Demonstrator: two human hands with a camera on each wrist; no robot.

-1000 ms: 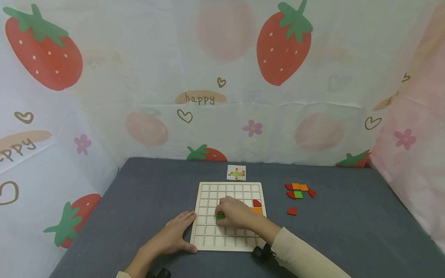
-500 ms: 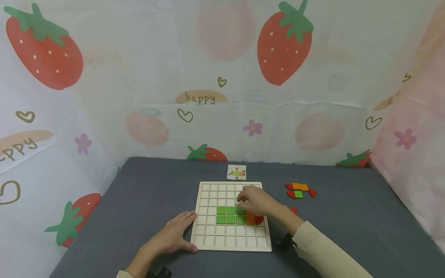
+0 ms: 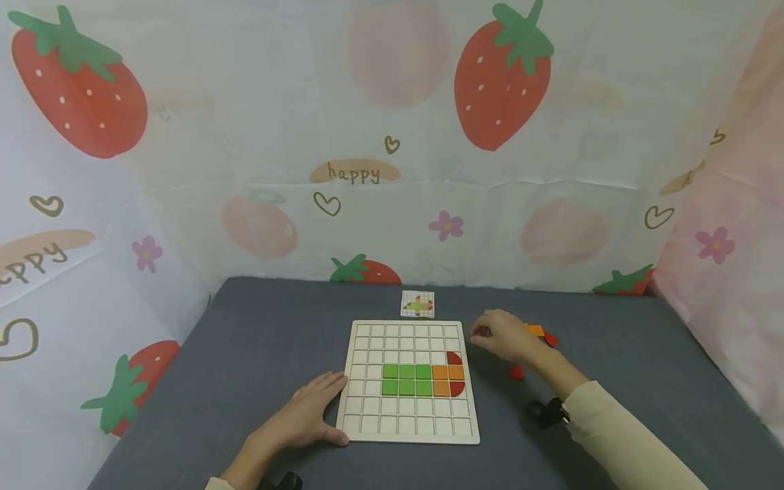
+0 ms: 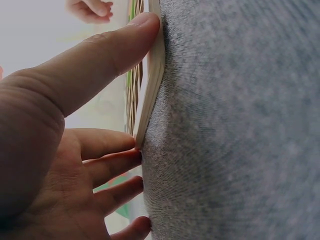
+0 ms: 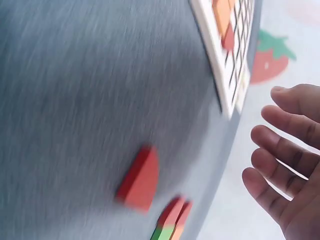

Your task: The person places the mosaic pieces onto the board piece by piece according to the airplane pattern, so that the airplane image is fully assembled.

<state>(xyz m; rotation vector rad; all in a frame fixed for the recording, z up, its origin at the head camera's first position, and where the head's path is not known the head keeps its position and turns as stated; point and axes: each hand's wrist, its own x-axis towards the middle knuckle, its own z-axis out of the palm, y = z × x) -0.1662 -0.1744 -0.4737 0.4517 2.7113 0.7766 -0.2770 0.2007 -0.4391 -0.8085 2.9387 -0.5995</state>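
Left of the pale wooden grid board, the left hand spreads wide, thumb on its edge; already set in it are six green squares, three orange squares, two rounded red tiles; right of it, the right hand, grip relaxed and empty, with a red wedge and orange pieces unplaced on the woven grey worktop

Across the upper frame, white backdrop; upper left, printed strawberry; right side, pink flower; lower frame, grey tabletop.
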